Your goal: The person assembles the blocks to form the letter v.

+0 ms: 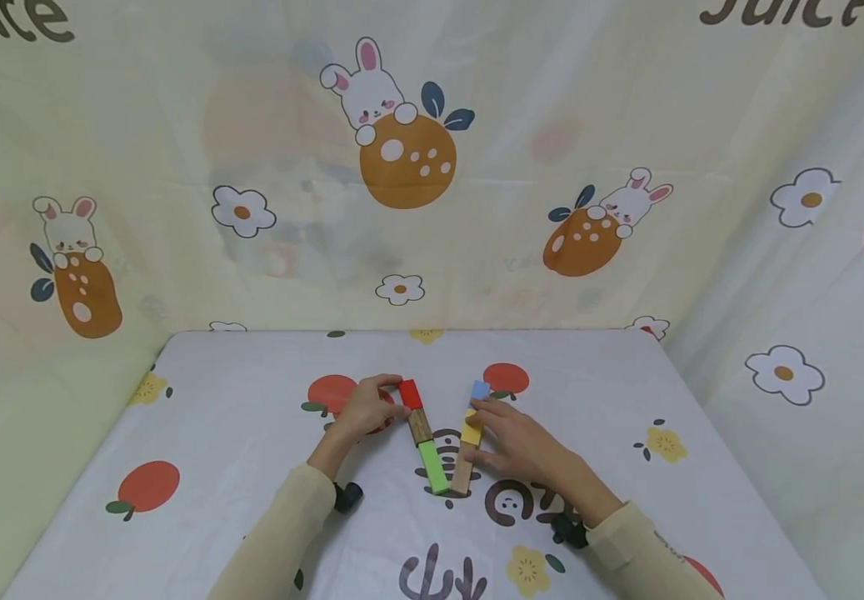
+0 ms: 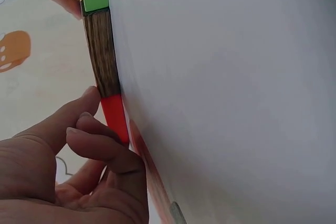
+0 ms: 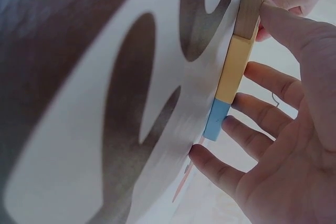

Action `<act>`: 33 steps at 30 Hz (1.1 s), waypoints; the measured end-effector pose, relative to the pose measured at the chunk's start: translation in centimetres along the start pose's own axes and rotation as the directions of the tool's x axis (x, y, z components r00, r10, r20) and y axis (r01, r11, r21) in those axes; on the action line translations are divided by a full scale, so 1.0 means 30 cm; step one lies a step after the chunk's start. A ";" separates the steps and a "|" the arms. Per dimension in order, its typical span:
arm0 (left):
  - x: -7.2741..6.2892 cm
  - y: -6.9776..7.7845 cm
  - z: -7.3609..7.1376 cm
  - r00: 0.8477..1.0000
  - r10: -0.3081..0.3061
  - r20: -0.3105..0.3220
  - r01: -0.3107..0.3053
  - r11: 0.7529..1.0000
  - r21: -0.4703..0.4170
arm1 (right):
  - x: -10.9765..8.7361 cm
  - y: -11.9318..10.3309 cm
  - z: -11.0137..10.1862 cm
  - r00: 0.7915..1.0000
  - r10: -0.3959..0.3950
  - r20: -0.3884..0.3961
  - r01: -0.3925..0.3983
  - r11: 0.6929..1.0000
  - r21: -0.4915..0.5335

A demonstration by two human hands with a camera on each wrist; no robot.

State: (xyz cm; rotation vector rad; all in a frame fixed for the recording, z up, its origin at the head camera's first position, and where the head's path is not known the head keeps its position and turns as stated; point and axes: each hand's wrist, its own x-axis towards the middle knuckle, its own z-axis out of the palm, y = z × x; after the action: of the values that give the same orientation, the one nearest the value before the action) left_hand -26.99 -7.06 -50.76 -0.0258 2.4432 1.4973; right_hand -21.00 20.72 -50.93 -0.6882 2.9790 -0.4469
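Observation:
Two rows of small blocks lie on the table in a V that narrows toward the near side. The left row has a red block [image 1: 410,394] at the far end, a dark wood-grain block [image 1: 420,426] in the middle and a green block [image 1: 434,468] nearest. My left hand [image 1: 367,410] holds the red block, thumb near its joint with the dark one. In the right row are a blue block [image 1: 480,390], a yellow block [image 1: 471,430] and a pale wooden block [image 1: 461,473]. Along that row my right hand [image 1: 520,440] rests with spread, fairly straight fingers, thumb by the pale block.
A white cloth [image 1: 244,533] printed with fruit, flowers and dark lettering covers the table. Behind it hangs a curtain [image 1: 491,250] with rabbit prints, and another curtain side [image 1: 799,283] closes off the right. Dark wrist-worn devices [image 1: 347,497] sit beside both sleeves.

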 end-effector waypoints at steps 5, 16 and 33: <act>-0.001 0.001 0.001 1.000 0.006 0.003 -0.006 1.000 -0.017 | 0.002 0.003 0.000 1.000 0.000 0.003 0.000 1.000 0.006; -0.002 0.000 0.001 1.000 0.006 -0.007 -0.006 1.000 0.000 | 0.001 -0.007 -0.010 1.000 0.002 0.011 -0.002 1.000 0.005; -0.011 0.003 0.005 1.000 -0.002 -0.006 0.002 1.000 0.030 | 0.002 -0.010 -0.008 1.000 0.021 0.014 -0.021 1.000 0.008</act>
State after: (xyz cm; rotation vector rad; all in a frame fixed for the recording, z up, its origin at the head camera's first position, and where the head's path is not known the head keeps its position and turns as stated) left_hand -26.64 -6.93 -50.68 -0.0272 2.4692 1.4613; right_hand -20.95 20.52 -50.60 -0.6554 2.9666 -0.4512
